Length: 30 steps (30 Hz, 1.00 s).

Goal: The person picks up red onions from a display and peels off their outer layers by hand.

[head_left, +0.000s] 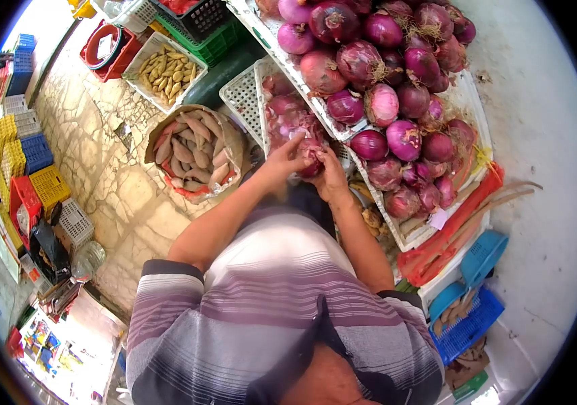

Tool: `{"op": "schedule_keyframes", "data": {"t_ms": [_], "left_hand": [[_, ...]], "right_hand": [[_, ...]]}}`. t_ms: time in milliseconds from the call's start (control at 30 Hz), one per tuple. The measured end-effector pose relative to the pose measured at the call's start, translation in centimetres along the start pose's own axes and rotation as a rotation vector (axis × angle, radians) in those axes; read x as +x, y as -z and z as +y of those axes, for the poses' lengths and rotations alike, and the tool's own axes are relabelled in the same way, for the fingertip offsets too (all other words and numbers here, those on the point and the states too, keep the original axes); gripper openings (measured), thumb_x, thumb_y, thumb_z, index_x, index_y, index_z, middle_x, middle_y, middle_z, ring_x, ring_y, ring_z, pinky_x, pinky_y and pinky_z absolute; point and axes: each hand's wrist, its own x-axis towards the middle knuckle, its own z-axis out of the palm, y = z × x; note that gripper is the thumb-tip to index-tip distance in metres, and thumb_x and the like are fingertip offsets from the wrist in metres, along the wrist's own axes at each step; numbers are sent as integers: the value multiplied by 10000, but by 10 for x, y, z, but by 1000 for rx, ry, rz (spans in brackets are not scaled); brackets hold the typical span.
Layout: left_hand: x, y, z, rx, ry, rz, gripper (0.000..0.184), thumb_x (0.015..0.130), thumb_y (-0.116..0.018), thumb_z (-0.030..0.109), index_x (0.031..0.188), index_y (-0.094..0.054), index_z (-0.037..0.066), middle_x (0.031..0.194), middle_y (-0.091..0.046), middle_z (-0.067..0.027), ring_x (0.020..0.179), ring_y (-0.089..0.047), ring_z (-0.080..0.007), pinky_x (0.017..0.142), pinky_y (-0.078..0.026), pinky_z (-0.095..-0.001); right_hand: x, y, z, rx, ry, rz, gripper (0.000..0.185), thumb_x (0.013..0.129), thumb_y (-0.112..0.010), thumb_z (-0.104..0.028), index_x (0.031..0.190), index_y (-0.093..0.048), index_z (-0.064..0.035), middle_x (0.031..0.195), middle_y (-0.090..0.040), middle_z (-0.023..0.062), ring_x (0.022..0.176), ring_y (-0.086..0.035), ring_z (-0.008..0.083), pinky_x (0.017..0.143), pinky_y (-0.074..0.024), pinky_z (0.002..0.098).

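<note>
Spanning the upper right, a white tray [316,104] piled with red onions [359,64] | just beside it, a smaller white box [259,88] | left hand [284,164] and right hand [331,177] both grasping one single onion [309,156], near the box's lower end | that onion might drop if either grip loosens.

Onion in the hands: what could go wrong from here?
Two risks, both judgement calls:
1. Drop: the red onion sits between the fingers of the left hand and right hand, with nothing seen strapping or clamping it, so it could slip.
2. Roll-off: the heaped onions are stacked loosely on one another close by; a knock from the right arm might set some rolling.
</note>
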Motion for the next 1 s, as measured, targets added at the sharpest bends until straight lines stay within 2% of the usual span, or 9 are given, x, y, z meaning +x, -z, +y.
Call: {"op": "schedule_keyframes", "data": {"t_ms": [100, 200, 300, 400, 500, 700, 800, 867, 1000], "left_hand": [[-5, -2, 11, -73, 22, -72, 798, 921, -719, 72, 1594, -290, 66, 1358, -593, -90, 1191, -586, -161, 1018, -478, -334], [-2, -4, 8, 109, -88, 38, 762, 933, -706, 78, 1585, -312, 64, 1332, -611, -82, 1145, -607, -152, 988, -492, -305], [-4, -6, 16, -89, 17, 22, 713, 953, -688, 105, 1572, -337, 59, 1342, -606, -82, 1125, -604, -133, 962, -500, -286], [-4, 0, 10, 14, -1, 32, 636, 991, -648, 156, 1554, -370, 50, 1336, -606, -79, 1099, -605, -121, 932, -511, -278], [-2, 0, 4, 69, -44, 84, 582, 1023, -609, 205, 1534, -396, 26, 1328, -608, -77, 1082, -606, -122, 917, -517, -279], [-6, -1, 4, 155, -11, 108, 540, 1038, -590, 218, 1501, -435, -11, 1324, -606, -84, 1099, -600, -132, 931, -514, -278], [-8, -2, 8, 300, -7, 83, 540, 1028, -601, 199, 1502, -442, -4, 1346, -599, -83, 1109, -600, -145, 949, -509, -291], [-13, -8, 25, 384, 14, 50, 545, 1018, -611, 182, 1504, -445, 2, 1360, -593, -84, 1140, -590, -155, 980, -494, -299], [-16, -10, 19, 475, -83, 54, 574, 998, -628, 152, 1519, -430, 15, 1405, -568, -92, 1226, -548, -167, 1050, -449, -311]], "right_hand": [[3, 4, 3, 215, -37, 24, 389, 967, -547, -239, 1339, -541, -127, 1195, -654, 96, 1113, -642, 259, 893, -576, 503], [11, 6, 6, 257, 15, 29, 401, 959, -550, -214, 1347, -533, -117, 1206, -646, 95, 1121, -640, 265, 927, -565, 494], [10, 5, 6, 251, 47, 22, 438, 950, -561, -200, 1374, -516, -100, 1238, -629, 97, 1145, -630, 268, 958, -552, 495], [-3, -9, -6, 182, 44, -55, 483, 940, -577, -205, 1404, -496, -100, 1277, -609, 94, 1167, -617, 268, 975, -545, 484], [-9, -15, -14, 160, 42, -96, 411, 956, -559, -137, 1357, -505, -67, 1195, -620, 72, 1098, -621, 208, 930, -553, 380], [-21, -25, -36, -23, -118, -10, 412, 961, -566, -183, 1350, -507, -60, 1129, -623, 54, 1022, -631, 200, 812, -599, 395], [-10, -5, -20, -59, -99, 19, 386, 983, -552, -225, 1333, -520, -66, 1099, -635, 57, 971, -650, 196, 761, -603, 386], [6, 16, 4, 48, -14, -26, 342, 998, -537, -250, 1290, -551, -72, 1079, -640, 53, 942, -655, 182, 757, -597, 364], [-5, -15, -2, 87, 100, 87, 283, 1019, -520, -288, 1193, -613, -85, 1031, -646, 38, 889, -658, 155, 749, -582, 325]]}}
